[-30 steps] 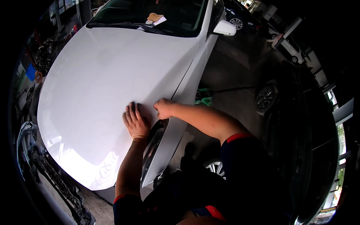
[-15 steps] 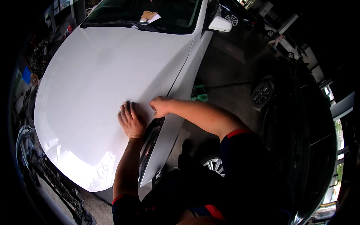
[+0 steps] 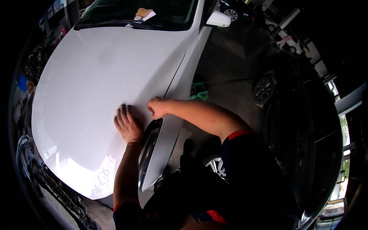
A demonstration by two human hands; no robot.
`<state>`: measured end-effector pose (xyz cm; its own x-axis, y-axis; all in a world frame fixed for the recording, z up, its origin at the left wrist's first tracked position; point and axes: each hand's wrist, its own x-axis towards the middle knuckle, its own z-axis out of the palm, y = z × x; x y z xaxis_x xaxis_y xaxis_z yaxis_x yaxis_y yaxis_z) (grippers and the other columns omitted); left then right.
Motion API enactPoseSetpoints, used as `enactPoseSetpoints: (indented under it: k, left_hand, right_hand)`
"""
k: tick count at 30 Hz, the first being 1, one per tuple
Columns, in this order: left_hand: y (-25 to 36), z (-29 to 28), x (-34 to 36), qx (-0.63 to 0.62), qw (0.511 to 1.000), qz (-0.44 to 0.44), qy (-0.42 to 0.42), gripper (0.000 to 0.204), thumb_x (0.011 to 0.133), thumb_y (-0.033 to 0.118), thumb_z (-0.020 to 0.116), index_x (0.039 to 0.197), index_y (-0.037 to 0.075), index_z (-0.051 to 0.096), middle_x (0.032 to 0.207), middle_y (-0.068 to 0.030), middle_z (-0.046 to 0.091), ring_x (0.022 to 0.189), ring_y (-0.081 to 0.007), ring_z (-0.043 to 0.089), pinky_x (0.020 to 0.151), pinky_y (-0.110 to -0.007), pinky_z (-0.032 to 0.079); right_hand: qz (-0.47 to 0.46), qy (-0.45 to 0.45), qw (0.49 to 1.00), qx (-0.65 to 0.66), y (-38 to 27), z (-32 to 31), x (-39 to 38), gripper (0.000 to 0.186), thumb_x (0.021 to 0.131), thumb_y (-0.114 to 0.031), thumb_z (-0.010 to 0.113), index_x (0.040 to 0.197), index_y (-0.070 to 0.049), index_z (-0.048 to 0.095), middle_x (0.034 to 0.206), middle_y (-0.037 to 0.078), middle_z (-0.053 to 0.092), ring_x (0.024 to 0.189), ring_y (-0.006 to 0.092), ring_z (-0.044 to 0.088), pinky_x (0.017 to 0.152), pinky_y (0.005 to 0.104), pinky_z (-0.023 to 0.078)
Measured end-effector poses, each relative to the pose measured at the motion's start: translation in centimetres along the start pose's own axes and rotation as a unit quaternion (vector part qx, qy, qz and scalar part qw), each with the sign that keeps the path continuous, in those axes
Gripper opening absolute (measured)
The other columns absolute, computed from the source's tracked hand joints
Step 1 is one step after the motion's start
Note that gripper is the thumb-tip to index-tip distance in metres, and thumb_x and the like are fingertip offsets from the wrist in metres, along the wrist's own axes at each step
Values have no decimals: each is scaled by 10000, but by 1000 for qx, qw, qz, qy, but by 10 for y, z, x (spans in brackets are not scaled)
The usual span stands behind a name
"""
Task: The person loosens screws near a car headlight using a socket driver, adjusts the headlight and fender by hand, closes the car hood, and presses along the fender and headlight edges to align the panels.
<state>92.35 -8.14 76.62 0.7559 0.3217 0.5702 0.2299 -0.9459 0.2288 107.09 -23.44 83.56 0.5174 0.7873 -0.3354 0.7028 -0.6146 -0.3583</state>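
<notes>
A white car hood [image 3: 92, 84] fills the left and middle of the head view. My left hand [image 3: 129, 124] lies on it near the front corner, open, with fingers stretched out on the paint. To its right, my right hand [image 3: 156, 107] is closed with the fingers curled down at the hood's edge. Whatever those fingers pinch, if anything, is hidden. Just below that hand runs the dark headlight [image 3: 150, 143], set between hood and fender. The gap between hood and fender [image 3: 177, 73] leads from my right hand up towards the windshield.
Brown and white papers [image 3: 144, 14] lie behind the windshield, above the wiper. A white side mirror [image 3: 218, 19] juts out at the upper right. Green items [image 3: 199, 91] sit on the floor by the car. A dark car [image 3: 303, 126] stands on the right; loose car parts [image 3: 28, 153] line the left.
The whole view has shifted slightly, so the car and both hands appear a little further left. The hands keep nearly the same places on the hood.
</notes>
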Motion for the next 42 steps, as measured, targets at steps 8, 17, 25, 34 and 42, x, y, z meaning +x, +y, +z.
enactPoseSetpoints:
  k: [8,17,25,34,42]
  left_hand:
    - [3,-4,2,-6,1000,3,10,661,904,209,577,1535,48,465,1609,-175,469,1504,-386,419,1257,-571,257]
    - [-2,-1,7,1,1000,2,17,660,901,208,573,1532,44,475,1616,-175,464,1513,-377,409,1262,-563,254]
    - [0,-6,1,-6,1000,2,4,662,906,195,571,1544,55,467,1627,-163,455,1519,-366,402,1267,-556,248]
    - [-3,-4,-2,-33,999,-18,-15,674,908,229,609,1547,71,466,1633,-121,444,1547,-330,361,1275,-534,222]
    - [-9,8,3,-53,998,-26,-8,687,918,300,678,1547,112,473,1631,-113,431,1525,-330,369,1269,-545,233]
  right_hand:
    - [-16,0,1000,-11,-1,3,-3,271,750,-216,790,950,-67,685,942,150,742,922,346,724,795,454,588]
    - [-7,1,1000,-22,-9,-2,3,231,755,-188,776,935,-63,704,949,150,754,935,348,733,805,455,592]
    - [-35,9,999,-31,-4,4,0,197,754,-174,755,904,-60,701,916,151,751,906,359,730,800,460,592]
    - [-52,-8,996,-67,0,6,7,242,745,-188,754,933,-42,711,937,193,759,936,385,741,841,471,599]
    - [-66,-50,997,-5,23,-17,17,166,806,-139,736,886,-34,636,773,122,686,707,260,668,674,400,539]
